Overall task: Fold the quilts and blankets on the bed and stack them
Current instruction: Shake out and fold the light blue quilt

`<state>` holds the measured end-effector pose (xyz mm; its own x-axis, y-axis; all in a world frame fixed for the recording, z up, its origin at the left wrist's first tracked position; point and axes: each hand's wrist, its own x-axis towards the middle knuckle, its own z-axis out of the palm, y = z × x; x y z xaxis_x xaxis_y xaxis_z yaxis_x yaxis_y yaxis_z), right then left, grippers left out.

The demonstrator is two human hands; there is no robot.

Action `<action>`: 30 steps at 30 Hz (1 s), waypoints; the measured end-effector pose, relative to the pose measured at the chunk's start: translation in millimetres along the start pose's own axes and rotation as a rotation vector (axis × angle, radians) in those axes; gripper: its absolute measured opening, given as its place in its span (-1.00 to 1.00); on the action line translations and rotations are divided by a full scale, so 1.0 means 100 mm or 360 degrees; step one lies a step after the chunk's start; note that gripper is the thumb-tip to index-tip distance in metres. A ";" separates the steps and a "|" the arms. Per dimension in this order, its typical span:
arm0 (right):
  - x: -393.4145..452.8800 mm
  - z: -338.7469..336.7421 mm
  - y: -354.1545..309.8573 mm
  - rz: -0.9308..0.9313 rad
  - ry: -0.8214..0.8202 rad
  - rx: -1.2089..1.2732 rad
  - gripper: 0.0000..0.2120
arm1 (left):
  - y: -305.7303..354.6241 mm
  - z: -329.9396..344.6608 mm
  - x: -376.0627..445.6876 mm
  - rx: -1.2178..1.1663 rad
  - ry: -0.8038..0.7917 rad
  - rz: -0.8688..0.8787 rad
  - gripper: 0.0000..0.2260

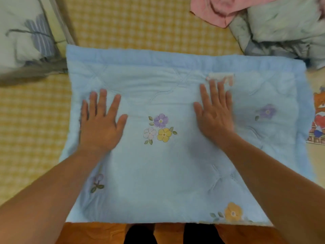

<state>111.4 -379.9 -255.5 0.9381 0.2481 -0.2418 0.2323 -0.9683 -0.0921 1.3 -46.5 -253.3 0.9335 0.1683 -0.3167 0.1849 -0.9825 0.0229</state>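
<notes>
flattening the folded blue quilt

both hands lie flat with fingers straight and spread, gripping nothing: the left hand [101, 120] presses the left part of the blue quilt [175, 164], the right hand [213, 113] the upper right of centre, its fingertips just below a small white label [220, 77]. the quilt sits folded into a thick rectangle at the near edge of the bed [140, 23], on the yellow checked sheet. to do this well, i'd sweep both palms outward from the middle with even pressure, pushing trapped air to the edges and squaring the corners so it stacks level. beyond, a crumpled grey-green quilt [284, 29] and a pink cloth [219, 11] lie at the far right, looking unfolded; a patterned pillow [22, 32] sits far left.
</notes>
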 end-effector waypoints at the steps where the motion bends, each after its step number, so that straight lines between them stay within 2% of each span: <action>1: 0.02 0.00 0.26 0.0045 0.0010 -0.0047 -0.40 | -0.19 0.03 -0.05 0.0001 0.0004 -0.0087 -0.41; 3: 0.08 -0.06 0.68 0.0134 -0.0002 -0.0095 -0.39 | -0.46 0.03 -0.18 -0.0066 -0.0054 -0.0301 -0.39; 5: 0.18 -0.17 0.81 0.0333 -0.0025 -0.0068 -0.38 | -0.58 -0.02 -0.24 -0.0289 -0.0169 -0.0581 -0.38; 7: 0.28 -0.29 0.55 0.0513 0.0098 0.0051 -0.36 | -0.58 -0.10 -0.25 -0.0429 -0.0144 -0.0662 -0.37; 8: 0.31 -0.34 0.30 0.0464 0.0191 0.0175 -0.36 | -0.55 -0.17 -0.26 -0.0461 -0.0085 -0.0669 -0.38; 11: 0.41 -0.43 -0.63 0.0025 0.0367 0.0973 -0.43 | -0.56 -0.20 -0.27 -0.0821 -0.0036 -0.0802 -0.40; 13: 0.59 -0.44 -1.09 0.0157 0.0298 0.1644 -0.46 | -0.62 -0.15 -0.27 -0.1147 0.0008 -0.0881 -0.46; 15: 0.79 -0.36 -1.30 0.0409 0.0141 0.1946 -0.44 | -0.66 -0.11 -0.24 -0.1314 -0.0039 -0.0981 -0.50; 17: 0.87 -0.25 -1.28 0.0532 0.0072 0.1900 -0.44 | -0.66 -0.08 -0.19 -0.1413 -0.0147 -0.1074 -0.52; 20: 0.66 -0.27 -1.21 0.0474 0.0124 0.1973 -0.49 | -0.67 -0.13 -0.11 -0.1420 -0.0212 -0.1122 -0.56; 22: 0.21 -0.27 -1.18 0.0488 0.0072 0.2039 -0.50 | -0.68 -0.14 -0.09 -0.1459 -0.0241 -0.1115 -0.53; 25: -0.75 -0.14 -1.16 0.0629 -0.0179 0.2086 -0.50 | -0.64 -0.16 -0.13 -0.1481 -0.0224 -0.1118 -0.49; 30: -1.84 -0.25 -1.28 0.0719 -0.0281 0.2204 -0.57 | -0.58 -0.32 -0.15 -0.1526 -0.0255 -0.1117 -0.47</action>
<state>-85.1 -302.1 -175.2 0.7959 0.0373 -0.6043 -0.5886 -0.1863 -0.7867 -13.6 10.6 -219.4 0.5010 0.5650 -0.6556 0.8556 -0.2091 0.4735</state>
